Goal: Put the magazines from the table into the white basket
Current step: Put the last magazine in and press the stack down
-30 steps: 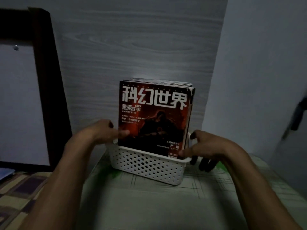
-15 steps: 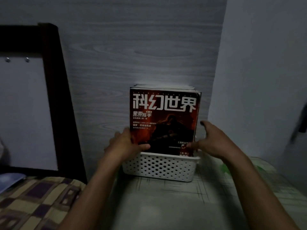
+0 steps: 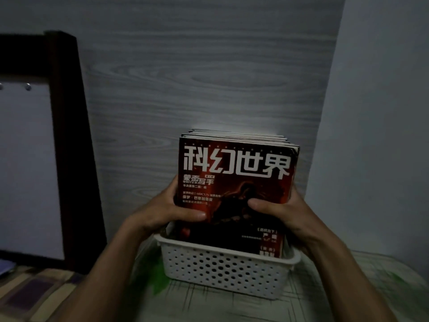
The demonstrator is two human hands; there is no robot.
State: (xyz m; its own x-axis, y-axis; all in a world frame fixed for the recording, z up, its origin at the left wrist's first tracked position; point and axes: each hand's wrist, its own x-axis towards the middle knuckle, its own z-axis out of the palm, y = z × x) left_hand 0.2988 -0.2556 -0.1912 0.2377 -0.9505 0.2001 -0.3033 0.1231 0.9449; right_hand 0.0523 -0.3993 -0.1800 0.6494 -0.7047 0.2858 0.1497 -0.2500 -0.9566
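A stack of several magazines (image 3: 236,163) stands upright inside the white perforated basket (image 3: 222,270); the front one has a red-black cover with large white characters. My left hand (image 3: 169,210) grips the stack's left edge, thumb across the front cover. My right hand (image 3: 285,210) grips the right edge, thumb also on the cover. The fingers of both hands are hidden behind the stack. The lower part of the magazines is hidden by the basket wall.
The basket sits on a pale table (image 3: 209,305) with a line pattern, close against a grey wood-grain panel (image 3: 197,77). A dark wooden frame (image 3: 69,135) stands at left, a checked fabric (image 3: 30,291) below it. A plain wall (image 3: 383,135) closes the right side.
Both hands have moved up from the basket's sides and closed on the magazine stack's edges, thumbs now over the front cover. The view has come closer.
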